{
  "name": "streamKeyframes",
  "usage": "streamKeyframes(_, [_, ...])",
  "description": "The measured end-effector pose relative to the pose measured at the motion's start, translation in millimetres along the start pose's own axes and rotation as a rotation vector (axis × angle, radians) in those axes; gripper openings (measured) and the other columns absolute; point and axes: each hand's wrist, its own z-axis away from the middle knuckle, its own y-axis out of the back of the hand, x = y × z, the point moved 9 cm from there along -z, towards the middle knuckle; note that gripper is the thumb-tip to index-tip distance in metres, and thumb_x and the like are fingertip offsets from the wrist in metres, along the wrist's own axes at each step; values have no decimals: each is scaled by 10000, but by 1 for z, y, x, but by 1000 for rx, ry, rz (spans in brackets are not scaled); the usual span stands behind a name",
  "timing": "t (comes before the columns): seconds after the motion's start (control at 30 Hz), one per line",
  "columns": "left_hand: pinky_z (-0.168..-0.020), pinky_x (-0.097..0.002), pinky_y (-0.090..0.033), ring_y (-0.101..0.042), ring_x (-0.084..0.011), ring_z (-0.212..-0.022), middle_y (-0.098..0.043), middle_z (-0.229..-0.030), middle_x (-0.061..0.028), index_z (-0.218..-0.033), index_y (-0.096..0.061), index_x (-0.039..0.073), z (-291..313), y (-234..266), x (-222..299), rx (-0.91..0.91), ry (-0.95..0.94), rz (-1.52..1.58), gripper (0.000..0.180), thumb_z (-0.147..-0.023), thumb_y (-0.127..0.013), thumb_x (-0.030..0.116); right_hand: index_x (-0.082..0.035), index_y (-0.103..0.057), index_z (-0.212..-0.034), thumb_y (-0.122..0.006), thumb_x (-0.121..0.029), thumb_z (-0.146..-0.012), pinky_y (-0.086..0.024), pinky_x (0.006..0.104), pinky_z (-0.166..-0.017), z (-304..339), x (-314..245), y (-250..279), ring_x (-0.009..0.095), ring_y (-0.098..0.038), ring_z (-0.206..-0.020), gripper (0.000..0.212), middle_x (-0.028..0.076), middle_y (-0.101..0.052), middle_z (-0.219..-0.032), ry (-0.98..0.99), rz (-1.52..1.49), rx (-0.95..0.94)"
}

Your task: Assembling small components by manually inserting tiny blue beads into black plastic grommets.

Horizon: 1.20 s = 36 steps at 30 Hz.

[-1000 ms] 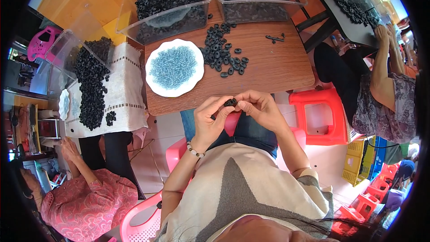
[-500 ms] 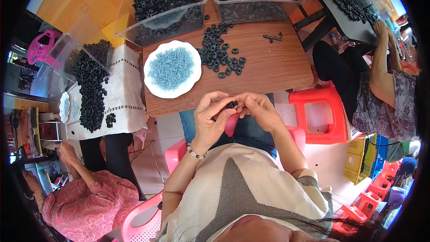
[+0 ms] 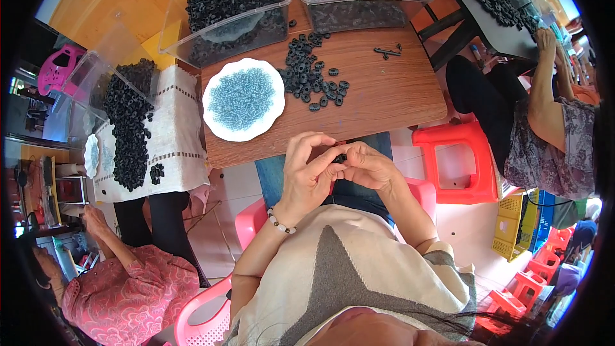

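Observation:
Over my lap, just off the table's near edge, my left hand [image 3: 306, 170] and my right hand [image 3: 369, 166] meet at the fingertips. Pinched between them is a small black ringed part [image 3: 340, 157], mostly covered by the fingers. Both hands have closed fingers on it. On the brown wooden table [image 3: 391, 99] lies a loose pile of similar black oval parts [image 3: 298, 75] with holes. Left of the pile, a white scalloped plate [image 3: 280, 99] holds many small clear bluish pieces [image 3: 241, 98].
Two clear bins, the left one [image 3: 225, 51] and the right one [image 3: 359, 18], hold black parts at the table's back. A small dark tool-like piece [image 3: 387, 52] lies at right. People sit left and right. A red stool [image 3: 483, 166] stands beside the table.
My fingers have closed further around the black part, so less of it shows. My right hand has shifted slightly left and down. The whole view has moved slightly.

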Motion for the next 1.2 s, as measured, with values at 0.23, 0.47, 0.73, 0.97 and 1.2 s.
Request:
streamKeyframes(0.23, [-925,-441,-514,-598,-352,-1164,-660,-1094,-97,-1016,-755,12,2,-1,9,-5,-86,-47,260,-762,-800,43,42,-702,-1167,-745,-362,-961,-481,363,-989,0,3,5,182,-649,-1051,455,96,-713,-1099,-16,-25,69])
streamKeyframes(0.47, [-876,-435,-546,-623,-337,-1118,-657,-1069,-82,-1032,-763,42,0,3,5,37,-60,-85,319,-728,-847,88,18,-694,-1185,-721,-421,-970,-535,356,-952,-3,6,-2,189,-669,-1077,489,100,-720,-1122,-11,-22,109])
streamKeyframes(0.73, [-845,-413,-545,-624,-311,-1076,-654,-1045,-63,-990,-787,52,-3,10,-7,81,3,-102,366,-672,-905,189,-35,-663,-1216,-612,-608,-982,-566,301,-838,-4,-17,16,148,-673,-963,621,78,-706,-1075,55,146,311])
streamKeyframes(0.97, [-844,-411,-531,-616,-303,-1026,-639,-1037,-62,-976,-789,57,-3,9,-13,106,-6,-151,367,-665,-914,206,-73,-658,-1040,-776,-210,-970,-479,197,-680,-5,-39,16,36,-605,-773,193,-39,-668,-854,102,586,397])
streamKeyframes(1.2, [-808,-383,-524,-639,-281,-955,-675,-1002,-80,-999,-804,58,2,12,-31,152,88,-75,259,-783,-870,185,-65,-650,-969,-799,-171,-944,-474,205,-659,-31,-102,0,20,-587,-737,184,-53,-671,-858,303,840,394])
